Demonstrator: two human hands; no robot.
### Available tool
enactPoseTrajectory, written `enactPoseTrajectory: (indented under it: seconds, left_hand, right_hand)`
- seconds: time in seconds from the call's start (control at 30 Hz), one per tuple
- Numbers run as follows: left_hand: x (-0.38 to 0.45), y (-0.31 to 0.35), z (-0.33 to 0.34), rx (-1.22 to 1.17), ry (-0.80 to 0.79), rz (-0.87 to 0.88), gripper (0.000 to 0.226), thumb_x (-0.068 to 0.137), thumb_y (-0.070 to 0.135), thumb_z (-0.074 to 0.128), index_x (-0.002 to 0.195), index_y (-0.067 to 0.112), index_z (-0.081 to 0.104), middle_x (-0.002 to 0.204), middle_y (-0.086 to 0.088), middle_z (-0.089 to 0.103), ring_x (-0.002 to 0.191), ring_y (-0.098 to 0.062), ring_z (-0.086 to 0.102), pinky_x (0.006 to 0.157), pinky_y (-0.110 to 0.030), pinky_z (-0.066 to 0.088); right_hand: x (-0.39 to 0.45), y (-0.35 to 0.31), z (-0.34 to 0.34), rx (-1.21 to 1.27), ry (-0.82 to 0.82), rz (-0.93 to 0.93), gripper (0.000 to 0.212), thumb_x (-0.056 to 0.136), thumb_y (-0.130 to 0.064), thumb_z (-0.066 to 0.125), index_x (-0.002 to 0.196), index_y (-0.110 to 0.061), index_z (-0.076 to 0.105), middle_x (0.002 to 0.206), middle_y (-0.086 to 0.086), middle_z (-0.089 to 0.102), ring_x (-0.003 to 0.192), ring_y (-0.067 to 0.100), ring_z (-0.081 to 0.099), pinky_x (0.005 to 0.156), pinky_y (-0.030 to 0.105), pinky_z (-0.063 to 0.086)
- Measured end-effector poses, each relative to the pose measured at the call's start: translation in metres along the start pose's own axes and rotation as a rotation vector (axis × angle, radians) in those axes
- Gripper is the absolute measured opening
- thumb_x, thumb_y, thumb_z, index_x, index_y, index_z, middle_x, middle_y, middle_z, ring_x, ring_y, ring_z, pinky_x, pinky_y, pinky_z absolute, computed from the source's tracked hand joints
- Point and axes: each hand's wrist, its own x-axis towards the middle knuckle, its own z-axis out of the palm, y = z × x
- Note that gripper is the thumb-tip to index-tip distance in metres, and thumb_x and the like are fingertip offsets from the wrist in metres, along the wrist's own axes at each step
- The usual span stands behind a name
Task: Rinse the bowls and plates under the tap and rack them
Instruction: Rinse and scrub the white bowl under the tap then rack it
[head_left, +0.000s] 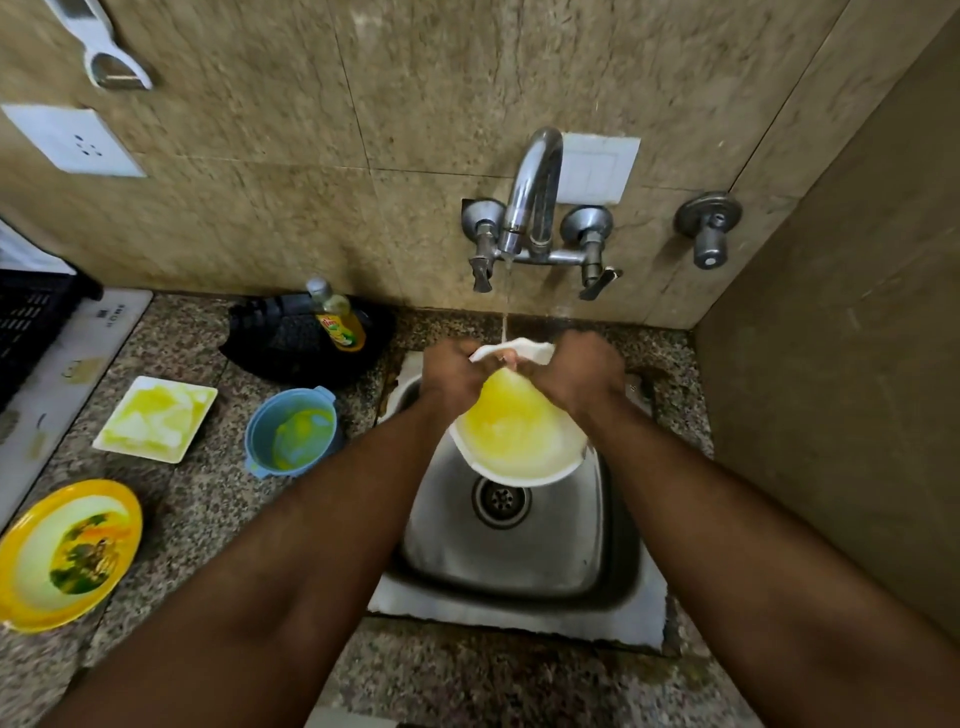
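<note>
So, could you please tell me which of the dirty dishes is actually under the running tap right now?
The white bowl, held over the sink by both hands; the square plate, blue bowl and yellow plate sit untouched on the counter.

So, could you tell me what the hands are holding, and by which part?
Both the left hand and right hand grip the white bowl by its far rim, tilted over the sink.

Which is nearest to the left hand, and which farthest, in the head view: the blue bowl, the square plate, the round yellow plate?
From the left hand:
1. Blue bowl, on the counter just left of the sink.
2. Square plate, further left.
3. Round yellow plate, far left, near the counter's front.
</note>
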Motion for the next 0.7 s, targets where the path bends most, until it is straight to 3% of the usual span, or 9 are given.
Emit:
enactPoseTrajectory:
  seconds: [0.07, 0.17, 0.23, 0.3, 0.37, 0.43, 0.5, 0.6, 0.7]
  left_hand:
    - [0.002, 0.0, -0.006, -0.007, -0.063, 0.032, 0.037, 0.084, 0.041, 0.083, 0.067, 0.009, 0.072, 0.051, 0.002, 0.061, 0.047, 0.004, 0.047, 0.05, -0.023, 0.043]
    - [0.004, 0.001, -0.017, -0.073, -0.16, 0.046, 0.023, 0.092, 0.018, 0.076, 0.077, 0.001, 0.075, 0.045, 0.017, 0.054, 0.046, 0.012, 0.047, 0.056, -0.019, 0.039]
    - [0.007, -0.002, -0.023, -0.051, -0.199, 0.067, 0.019, 0.095, 0.013, 0.071, 0.086, -0.003, 0.075, 0.061, 0.002, 0.069, 0.056, 0.006, 0.056, 0.06, -0.025, 0.042]
    - [0.011, -0.008, -0.028, -0.046, -0.268, 0.04, 0.013, 0.096, 0.006, 0.067, 0.1, -0.004, 0.074, 0.085, -0.018, 0.074, 0.072, -0.013, 0.065, 0.065, -0.028, 0.049]
    - [0.009, -0.009, -0.029, -0.045, -0.29, 0.004, 0.015, 0.095, 0.003, 0.065, 0.106, -0.002, 0.074, 0.094, -0.019, 0.075, 0.078, -0.019, 0.066, 0.07, -0.028, 0.052]
    - [0.006, -0.012, -0.024, -0.014, -0.263, 0.041, 0.014, 0.094, 0.005, 0.067, 0.104, -0.001, 0.075, 0.093, -0.019, 0.076, 0.073, -0.009, 0.065, 0.067, -0.026, 0.05]
    - [0.002, -0.014, -0.015, 0.005, -0.19, 0.079, 0.014, 0.092, 0.012, 0.073, 0.091, -0.002, 0.077, 0.076, -0.013, 0.071, 0.057, 0.004, 0.055, 0.057, -0.023, 0.042]
    - [0.003, -0.012, -0.003, -0.028, -0.009, -0.007, 0.043, 0.087, 0.04, 0.08, 0.066, 0.004, 0.07, 0.055, 0.0, 0.056, 0.047, -0.001, 0.045, 0.049, -0.026, 0.037]
    - [0.005, -0.012, 0.0, 0.02, 0.084, -0.104, 0.057, 0.09, 0.051, 0.073, 0.061, 0.002, 0.066, 0.051, -0.004, 0.056, 0.048, -0.013, 0.049, 0.05, -0.026, 0.039]
  right_hand:
    - [0.004, -0.006, -0.001, -0.011, -0.033, -0.132, 0.067, 0.085, -0.078, 0.051, 0.106, -0.018, 0.072, 0.101, 0.011, 0.073, 0.094, 0.033, 0.07, 0.077, 0.036, 0.054]
    - [0.007, -0.007, 0.002, 0.005, -0.076, -0.231, 0.048, 0.099, -0.06, 0.046, 0.107, -0.019, 0.068, 0.099, 0.014, 0.072, 0.089, 0.036, 0.069, 0.077, 0.04, 0.056]
    - [0.008, -0.004, 0.007, 0.055, -0.063, -0.246, 0.04, 0.103, -0.049, 0.046, 0.105, -0.016, 0.067, 0.096, 0.016, 0.073, 0.086, 0.037, 0.069, 0.074, 0.04, 0.057]
    - [0.008, -0.001, 0.014, 0.102, -0.076, -0.27, 0.033, 0.104, -0.04, 0.048, 0.105, -0.014, 0.068, 0.097, 0.019, 0.073, 0.087, 0.039, 0.069, 0.074, 0.04, 0.055]
    - [0.005, 0.0, 0.018, 0.088, -0.081, -0.301, 0.03, 0.104, -0.034, 0.049, 0.114, -0.012, 0.067, 0.104, 0.02, 0.073, 0.095, 0.041, 0.067, 0.081, 0.041, 0.054]
    - [0.001, -0.003, 0.016, 0.051, -0.067, -0.301, 0.038, 0.102, -0.044, 0.047, 0.119, -0.016, 0.065, 0.109, 0.018, 0.072, 0.1, 0.041, 0.066, 0.085, 0.043, 0.055]
    - [0.001, -0.005, 0.013, 0.017, -0.055, -0.267, 0.05, 0.099, -0.059, 0.045, 0.116, -0.018, 0.068, 0.106, 0.016, 0.072, 0.098, 0.039, 0.067, 0.082, 0.041, 0.055]
    - [0.007, -0.005, 0.01, 0.03, -0.037, -0.11, 0.051, 0.1, -0.059, 0.045, 0.11, -0.017, 0.072, 0.104, 0.017, 0.073, 0.096, 0.038, 0.069, 0.079, 0.037, 0.053]
    - [0.005, -0.001, 0.013, 0.121, -0.012, 0.037, 0.052, 0.1, -0.056, 0.047, 0.103, -0.01, 0.072, 0.101, 0.019, 0.072, 0.093, 0.038, 0.069, 0.076, 0.037, 0.052]
